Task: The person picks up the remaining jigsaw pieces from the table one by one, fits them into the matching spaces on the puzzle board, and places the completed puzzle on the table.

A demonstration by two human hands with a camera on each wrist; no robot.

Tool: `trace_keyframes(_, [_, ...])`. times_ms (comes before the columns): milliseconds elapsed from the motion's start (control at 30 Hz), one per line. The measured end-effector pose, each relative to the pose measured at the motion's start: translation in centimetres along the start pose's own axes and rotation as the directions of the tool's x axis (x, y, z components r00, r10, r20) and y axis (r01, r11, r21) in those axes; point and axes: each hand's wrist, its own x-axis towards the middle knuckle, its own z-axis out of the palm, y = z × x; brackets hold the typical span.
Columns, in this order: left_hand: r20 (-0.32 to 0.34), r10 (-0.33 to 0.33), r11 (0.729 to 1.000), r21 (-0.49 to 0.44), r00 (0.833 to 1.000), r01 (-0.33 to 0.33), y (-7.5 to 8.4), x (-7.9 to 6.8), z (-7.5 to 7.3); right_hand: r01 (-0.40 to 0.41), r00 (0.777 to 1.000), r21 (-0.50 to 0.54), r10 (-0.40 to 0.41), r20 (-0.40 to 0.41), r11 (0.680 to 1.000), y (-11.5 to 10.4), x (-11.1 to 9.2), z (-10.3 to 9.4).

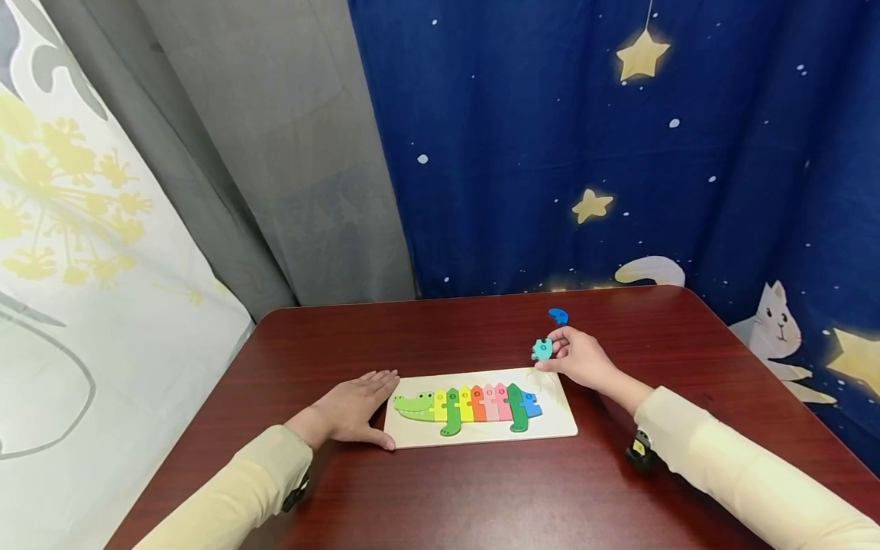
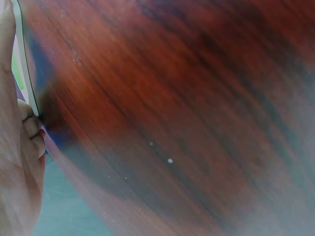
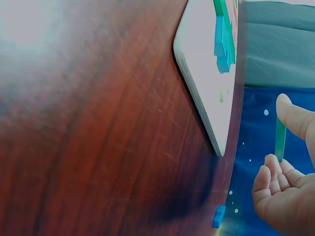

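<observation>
A pale wooden puzzle board point(image 1: 474, 439) lies on the table, bearing a crocodile of colored pieces: a green head point(image 1: 415, 406), several yellow to pink body segments, two green legs and a blue segment point(image 1: 530, 404) at the right end. My left hand point(image 1: 360, 407) rests at the board's left edge, fingers straight, thumb by the lower corner. Over the board's upper right corner, my right hand point(image 1: 580, 357) pinches a teal puzzle piece point(image 1: 542, 349) between thumb and fingers. In the right wrist view that piece point(image 3: 280, 140) shows edge-on, raised above the table.
A dark blue curved puzzle piece point(image 1: 559, 315) lies on the reddish-brown table point(image 1: 385, 336), beyond my right hand. Behind the table's far edge hang a grey curtain point(image 1: 302, 153) and a blue starry curtain point(image 1: 509, 153). A white patterned cloth point(image 1: 124, 344) hangs at the left.
</observation>
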Motion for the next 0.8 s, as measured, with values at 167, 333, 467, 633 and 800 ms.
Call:
trace_keyframes(167, [0.003,-0.008,1.000,-0.004,1.000,0.008,0.1,0.0,0.0,-0.024,1.000,-0.004,0.024,-0.020,1.000,-0.2,-0.8,0.0])
trace_keyframes(333, [0.012,-0.016,1.000,0.010,1.000,0.016,0.0,0.0,0.1,-0.062,0.998,-0.015,0.062,-0.032,0.998,-0.2,-1.5,0.1])
trace_keyframes(467, [0.013,-0.014,1.000,0.010,1.000,0.014,0.0,0.1,0.2,-0.088,0.995,-0.006,0.088,-0.041,0.996,-0.2,-2.2,0.3])
trace_keyframes(633, [0.002,-0.006,1.000,0.007,1.000,0.006,-0.1,0.0,0.3,-0.109,0.993,-0.005,0.109,-0.053,0.994,-0.2,-2.9,0.6])
trace_keyframes(800, [-0.008,-0.001,1.000,0.011,1.000,0.001,-0.2,0.1,0.4,-0.107,0.993,-0.014,0.106,-0.057,0.994,-0.1,-3.5,0.8])
